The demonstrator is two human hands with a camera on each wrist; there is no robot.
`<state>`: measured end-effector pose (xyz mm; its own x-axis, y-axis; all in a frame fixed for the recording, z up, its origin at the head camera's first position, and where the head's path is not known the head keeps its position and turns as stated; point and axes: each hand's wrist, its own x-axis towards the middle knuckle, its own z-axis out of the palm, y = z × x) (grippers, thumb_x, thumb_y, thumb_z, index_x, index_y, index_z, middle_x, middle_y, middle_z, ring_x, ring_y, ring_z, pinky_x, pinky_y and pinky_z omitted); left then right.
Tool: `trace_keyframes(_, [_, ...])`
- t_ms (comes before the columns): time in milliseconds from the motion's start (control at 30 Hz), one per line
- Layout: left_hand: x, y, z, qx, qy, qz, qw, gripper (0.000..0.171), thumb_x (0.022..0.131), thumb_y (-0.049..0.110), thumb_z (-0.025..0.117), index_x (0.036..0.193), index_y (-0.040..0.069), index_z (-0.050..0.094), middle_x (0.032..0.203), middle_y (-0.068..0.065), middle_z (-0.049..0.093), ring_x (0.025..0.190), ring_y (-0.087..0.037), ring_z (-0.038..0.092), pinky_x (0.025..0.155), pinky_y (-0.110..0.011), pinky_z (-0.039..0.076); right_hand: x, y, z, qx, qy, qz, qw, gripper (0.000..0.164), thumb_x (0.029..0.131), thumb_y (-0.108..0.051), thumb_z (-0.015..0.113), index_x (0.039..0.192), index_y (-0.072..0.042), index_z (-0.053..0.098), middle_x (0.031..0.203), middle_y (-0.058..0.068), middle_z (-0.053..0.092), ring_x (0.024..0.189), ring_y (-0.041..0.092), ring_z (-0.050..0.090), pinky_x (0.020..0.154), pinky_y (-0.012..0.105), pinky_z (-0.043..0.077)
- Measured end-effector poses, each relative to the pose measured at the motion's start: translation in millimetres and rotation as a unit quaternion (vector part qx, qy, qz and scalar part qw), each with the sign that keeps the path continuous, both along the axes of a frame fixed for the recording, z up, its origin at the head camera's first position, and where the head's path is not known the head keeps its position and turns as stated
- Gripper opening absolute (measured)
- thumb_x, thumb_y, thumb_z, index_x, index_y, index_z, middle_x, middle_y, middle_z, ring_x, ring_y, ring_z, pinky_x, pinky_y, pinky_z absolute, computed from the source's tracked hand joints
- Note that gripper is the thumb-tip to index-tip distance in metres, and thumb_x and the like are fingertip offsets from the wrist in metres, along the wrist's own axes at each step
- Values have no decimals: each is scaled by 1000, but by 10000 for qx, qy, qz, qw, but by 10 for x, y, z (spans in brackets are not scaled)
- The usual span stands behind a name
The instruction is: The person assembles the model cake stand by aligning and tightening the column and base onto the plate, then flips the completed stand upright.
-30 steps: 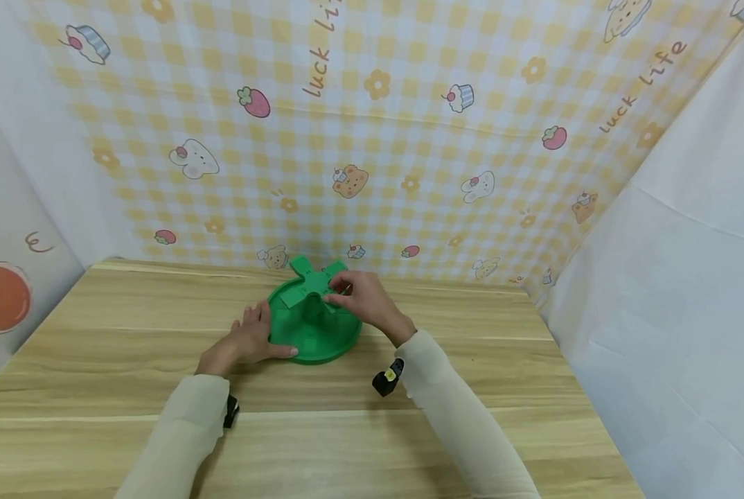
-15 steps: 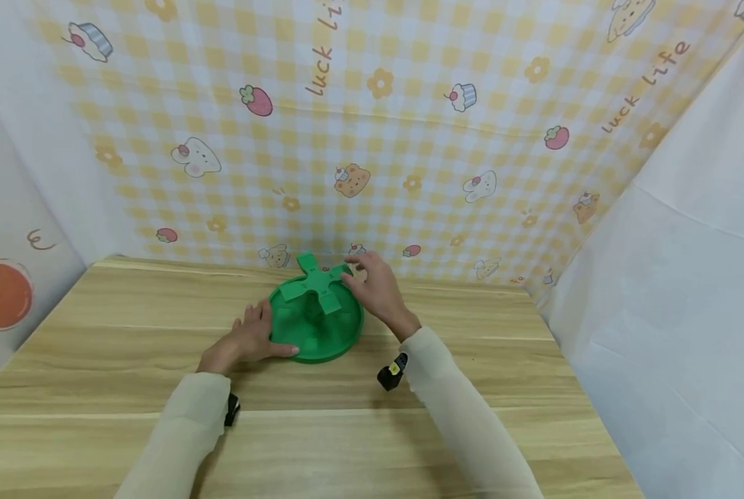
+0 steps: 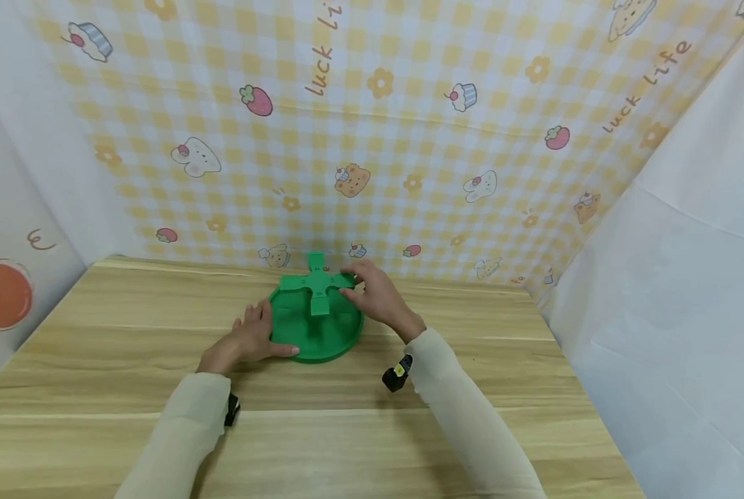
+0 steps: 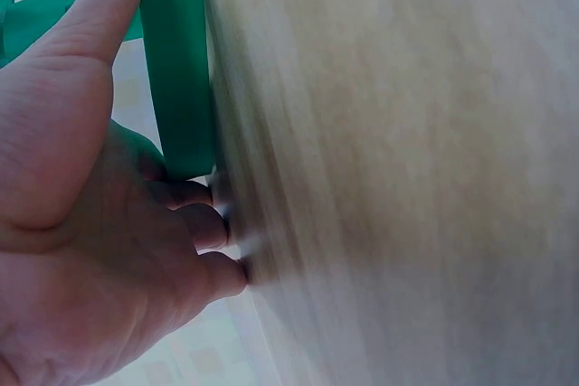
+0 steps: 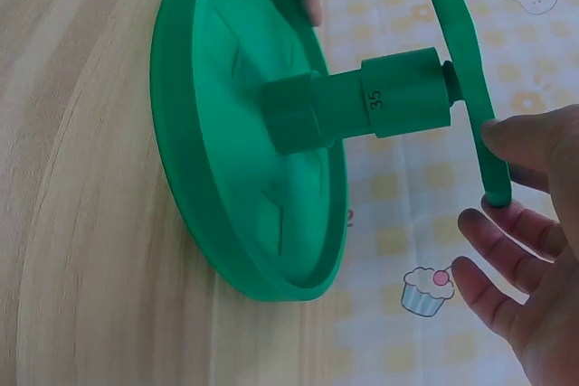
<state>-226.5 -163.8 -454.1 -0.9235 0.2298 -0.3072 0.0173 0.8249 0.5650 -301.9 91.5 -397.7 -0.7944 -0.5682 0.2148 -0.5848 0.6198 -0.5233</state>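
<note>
1. Currently, my right hand [image 3: 378, 294] is pinching one arm of a green cross [image 3: 318, 282], the thumb pressing the near face and the index finger lying behind it; my other fingers are curving loosely just beside the arm's end.
2. My left hand [image 3: 251, 337] is spreading wide against a round green base [image 3: 314, 360], the thumb reaching across the near-left rim and the fingers resting along the outer left wall, with some fingertips reaching down to the table.
3. The base is sitting flat on the wooden table [image 3: 310, 443], near its back edge and between my hands.
4. From the base's middle a green column [image 5: 407, 92] is rising, showing the number 35 on its thicker upper part.
5. The cross is topping that column, above the base, its four arms pointing left, right, toward me and away.
6. Behind, a yellow checked cloth [image 3: 378, 132] with small printed pictures is hanging.
7. Pale sleeves [image 3: 179, 430] are covering my forearms, and a black device [image 3: 397, 374] is sitting at my right wrist.
</note>
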Motion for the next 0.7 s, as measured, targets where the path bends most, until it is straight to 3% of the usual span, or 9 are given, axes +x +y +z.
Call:
trace_keyframes(267, [3, 3, -4, -17, 51, -14, 10000, 126, 85, 56, 71, 149, -19, -7, 156, -43, -2, 145, -56, -5, 115, -69, 5, 62, -17, 44, 113, 127, 360, 9992, 35, 92, -23, 73, 121, -5, 68, 114, 8, 70, 95, 20, 65, 87, 38, 56])
trace_keyframes(467, [6, 8, -8, -11, 78, -21, 10000, 125, 86, 56, 71, 149, -19, -7, 155, -43, -2, 145, -57, -5, 115, -69, 5, 114, -48, 76, 322, 207, 336, 9987, 33, 94, -27, 71, 121, -9, 69, 110, 4, 71, 95, 15, 65, 83, 26, 54])
trace_keyframes(700, [11, 7, -1, 29, 56, -6, 10000, 125, 86, 55, 71, 149, -19, -7, 155, -43, -2, 145, -57, -5, 115, -69, 4, 157, -76, 102, 384, 226, 329, 9985, 28, 95, -29, 68, 115, -10, 71, 103, 2, 72, 88, 12, 66, 80, 26, 55])
